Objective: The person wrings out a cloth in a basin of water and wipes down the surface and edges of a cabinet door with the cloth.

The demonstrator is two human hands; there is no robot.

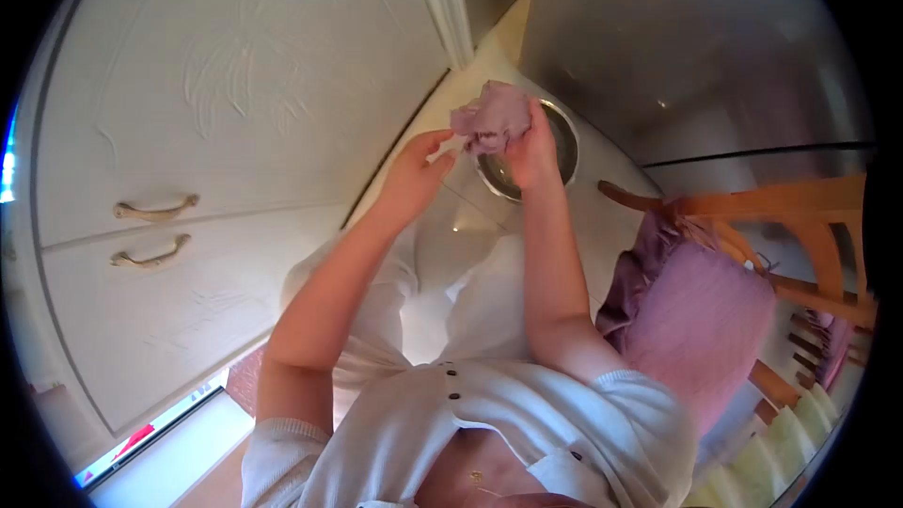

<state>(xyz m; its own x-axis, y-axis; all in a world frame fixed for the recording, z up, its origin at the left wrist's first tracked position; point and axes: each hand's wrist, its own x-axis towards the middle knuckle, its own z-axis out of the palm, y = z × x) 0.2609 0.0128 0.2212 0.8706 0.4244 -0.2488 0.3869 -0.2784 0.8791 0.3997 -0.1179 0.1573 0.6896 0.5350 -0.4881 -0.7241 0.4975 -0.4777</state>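
The pink cloth [505,111] is gripped, bunched, by the right hand [534,149] over a round basin [565,149]; the left hand [415,170] is held open nearby. Apparently it is raised — not yet spread. The pale floor [480,205] is flanked by a cabinet [235,56] left, a cushioned chair [696,320] right.

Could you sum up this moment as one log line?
right hand: holding pink cloth | left hand: beside cloth, contact unclear | below: round container
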